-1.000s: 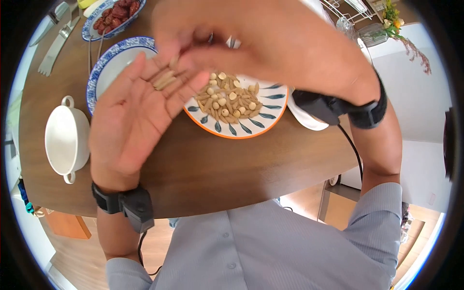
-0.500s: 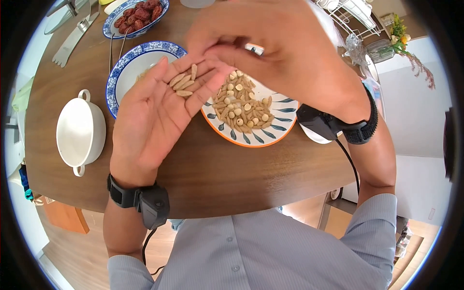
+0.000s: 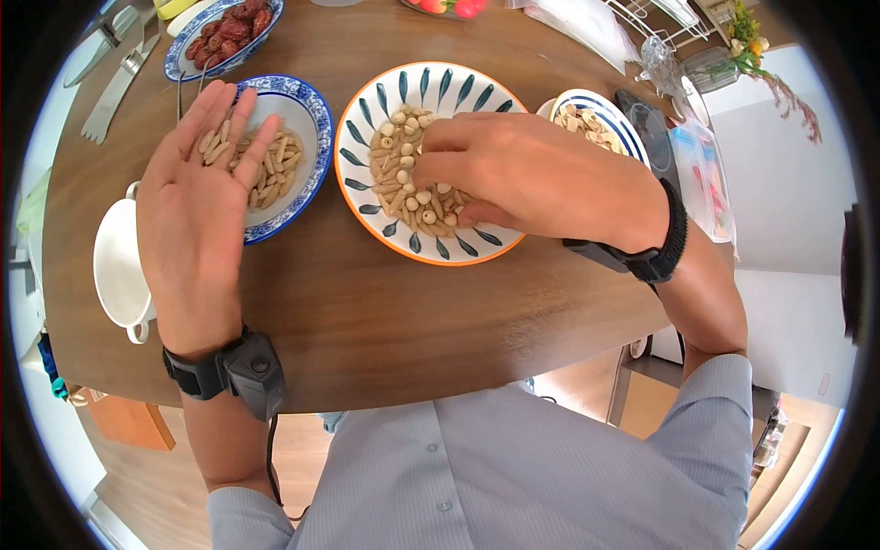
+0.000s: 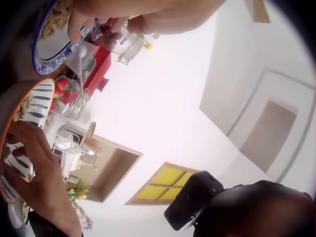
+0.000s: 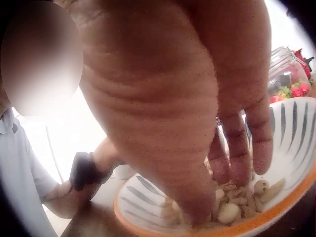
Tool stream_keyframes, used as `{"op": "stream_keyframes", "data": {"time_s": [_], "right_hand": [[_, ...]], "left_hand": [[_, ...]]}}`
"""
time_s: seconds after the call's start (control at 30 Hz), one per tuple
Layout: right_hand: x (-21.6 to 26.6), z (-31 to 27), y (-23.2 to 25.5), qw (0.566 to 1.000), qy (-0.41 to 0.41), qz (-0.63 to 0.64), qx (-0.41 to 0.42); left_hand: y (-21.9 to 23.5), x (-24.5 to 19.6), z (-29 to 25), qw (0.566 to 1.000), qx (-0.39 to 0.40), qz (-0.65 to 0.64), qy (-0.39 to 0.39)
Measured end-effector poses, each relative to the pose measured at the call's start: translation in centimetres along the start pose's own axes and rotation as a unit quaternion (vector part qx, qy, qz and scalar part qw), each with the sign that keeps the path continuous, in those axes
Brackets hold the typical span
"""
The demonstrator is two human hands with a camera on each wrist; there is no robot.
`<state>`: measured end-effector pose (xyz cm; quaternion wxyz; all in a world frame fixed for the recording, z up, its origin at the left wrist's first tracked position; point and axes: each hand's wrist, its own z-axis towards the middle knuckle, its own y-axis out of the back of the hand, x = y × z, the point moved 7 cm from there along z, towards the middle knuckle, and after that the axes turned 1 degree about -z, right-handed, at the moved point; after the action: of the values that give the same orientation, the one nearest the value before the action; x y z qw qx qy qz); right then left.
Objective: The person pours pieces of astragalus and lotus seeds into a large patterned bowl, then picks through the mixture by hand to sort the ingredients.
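My left hand [image 3: 194,197] is palm up beside the blue-and-white bowl [image 3: 319,119], its fingers over that bowl's left side. Several tan, spindle-shaped pieces [image 3: 214,147] lie on its straight fingers. More such pieces [image 3: 277,170] fill the bowl's bottom. My right hand [image 3: 527,179] reaches down into the orange-rimmed bowl [image 3: 362,197], which holds a mix of tan pieces and round, cream lotus seeds [image 3: 423,197]. In the right wrist view its fingertips [image 5: 239,173] touch the mix, and the thumb is set apart from them with lotus seeds [image 5: 228,213] showing between.
A white two-handled cup [image 3: 121,261] stands left of my left hand. Behind are a dish of red dates [image 3: 229,32] and a knife-like utensil [image 3: 119,101]. A plate of pale slices [image 3: 587,124], a plastic bag [image 3: 706,183] and a glass jar [image 4: 73,98] of strawberries stand beyond.
My right hand has left the left fingertips and moved down into the orange-rimmed bowl. The left hand has shifted left, still palm up with the tan pieces, uncovering the blue-and-white bowl's contents.
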<state>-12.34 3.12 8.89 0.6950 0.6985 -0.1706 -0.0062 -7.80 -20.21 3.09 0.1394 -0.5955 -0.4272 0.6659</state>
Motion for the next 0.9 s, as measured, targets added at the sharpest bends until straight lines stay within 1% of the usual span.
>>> {"op": "stream_keyframes", "data": {"time_s": [0.07, 0.23, 0.3, 0.43, 0.47, 0.6, 0.67, 0.7, 0.73, 0.77, 0.8, 0.83, 0.9], "right_hand": [[-0.7, -0.3, -0.6, 0.998, -0.034, 0.021, 0.046], [-0.9, -0.5, -0.7, 0.997, -0.054, 0.019, 0.050], [-1.1, -0.7, -0.9, 0.997, -0.060, 0.015, 0.055], [-1.6, -1.0, -0.8, 0.998, -0.041, 0.044, 0.007], [-1.6, -1.1, -0.6, 0.998, -0.033, 0.057, -0.010], [-1.7, -1.1, 0.1, 0.998, -0.045, 0.043, 0.010], [-1.7, -1.4, 0.1, 0.997, -0.065, 0.008, 0.029], [-1.6, -1.5, 0.2, 0.997, -0.065, 0.007, 0.031], [-1.5, -1.7, 0.1, 0.997, -0.067, -0.024, 0.043], [-1.5, -1.8, 0.0, 0.995, -0.069, -0.054, 0.055], [-1.3, -1.8, -0.1, 0.994, -0.070, -0.055, 0.055], [-1.0, -1.7, -0.2, 0.996, -0.061, -0.054, 0.040], [-0.8, -1.3, -0.7, 0.997, -0.053, -0.053, 0.025]], "left_hand": [[0.2, -0.1, -0.1, 1.000, 0.004, 0.005, 0.003], [-0.2, -0.2, -0.4, 0.999, 0.002, 0.034, -0.006], [-0.4, -0.2, -0.4, 0.998, 0.022, 0.067, 0.000], [-0.3, -0.3, -0.2, 0.995, 0.038, 0.089, -0.006], [-0.3, -0.2, -0.2, 0.995, 0.055, 0.081, 0.003], [-0.5, 0.3, -0.2, 0.994, 0.092, 0.059, 0.022], [-0.7, 0.4, -0.2, 0.993, 0.084, 0.075, 0.022], [-0.7, 0.5, -0.3, 0.993, 0.075, 0.091, 0.023], [-0.7, 0.5, -0.3, 0.993, 0.075, 0.089, 0.022], [-0.8, 0.7, -0.4, 0.993, 0.088, 0.072, 0.029], [-0.9, 0.8, -0.4, 0.993, 0.101, 0.057, 0.035], [-0.8, 0.8, -0.4, 0.993, 0.103, 0.056, 0.035], [-1.5, 1.0, -0.6, 0.983, 0.176, -0.008, 0.053]]}}
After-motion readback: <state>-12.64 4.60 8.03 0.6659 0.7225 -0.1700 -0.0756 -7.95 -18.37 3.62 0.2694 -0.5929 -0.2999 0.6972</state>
